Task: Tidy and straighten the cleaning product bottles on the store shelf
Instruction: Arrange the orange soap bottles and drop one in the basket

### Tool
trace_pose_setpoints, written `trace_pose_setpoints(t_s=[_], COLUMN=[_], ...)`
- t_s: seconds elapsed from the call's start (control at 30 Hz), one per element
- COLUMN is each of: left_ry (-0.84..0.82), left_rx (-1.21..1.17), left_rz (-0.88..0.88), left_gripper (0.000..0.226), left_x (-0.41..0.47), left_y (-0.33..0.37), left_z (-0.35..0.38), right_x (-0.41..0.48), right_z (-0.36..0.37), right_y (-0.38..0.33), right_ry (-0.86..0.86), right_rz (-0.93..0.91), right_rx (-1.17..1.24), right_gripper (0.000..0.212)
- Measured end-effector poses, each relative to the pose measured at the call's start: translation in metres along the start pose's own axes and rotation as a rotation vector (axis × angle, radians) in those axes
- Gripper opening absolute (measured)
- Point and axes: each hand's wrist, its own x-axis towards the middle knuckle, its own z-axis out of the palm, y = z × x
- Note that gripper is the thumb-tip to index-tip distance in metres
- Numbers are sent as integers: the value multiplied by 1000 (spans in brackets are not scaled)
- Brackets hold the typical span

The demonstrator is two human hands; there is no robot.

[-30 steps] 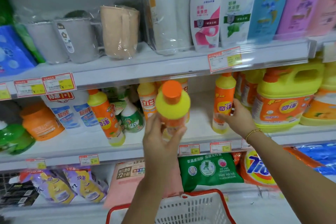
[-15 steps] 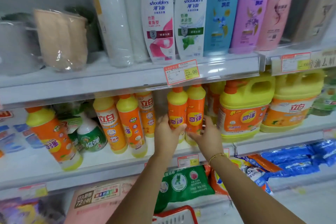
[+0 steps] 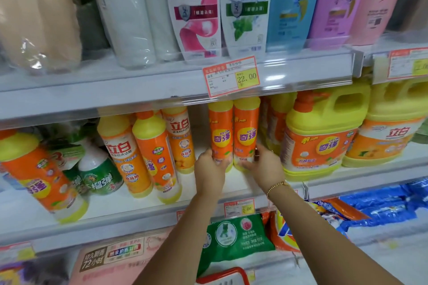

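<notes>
Two slim orange and yellow detergent bottles stand upright side by side on the middle shelf. My left hand grips the base of the left bottle. My right hand grips the base of the right bottle. Left of them, several similar orange bottles lean at angles, and one at the far left tilts strongly. A green and white bottle sits among them.
Large yellow handled jugs stand right of my hands. Shampoo bottles and white rolls fill the shelf above, behind a price tag. Bagged goods lie on the lower shelf. A red basket rim shows at the bottom.
My left hand carried the bottle it held to the shelf and set it upright beside the one under my right hand. The view has moved right and closer.
</notes>
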Motion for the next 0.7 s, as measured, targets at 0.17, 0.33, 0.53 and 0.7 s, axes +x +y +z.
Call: trace_pose_setpoints(t_s=[0.17, 0.33, 0.53, 0.7], left_ry=[112, 210, 230, 245], left_rx=[-165, -229, -244, -135], left_rz=[-55, -87, -68, -66], left_gripper=[41, 49, 50, 50], left_x=[25, 42, 54, 51], left_y=[-8, -14, -22, -21], left_z=[10, 22, 27, 28], right_x=[30, 44, 55, 53], right_z=[19, 29, 34, 34], right_y=[-5, -7, -4, -6], right_ry=[21, 64, 41, 26], right_rz=[58, 56, 48, 76], right_rx=[71, 16, 34, 4], right_gripper=[45, 44, 47, 45])
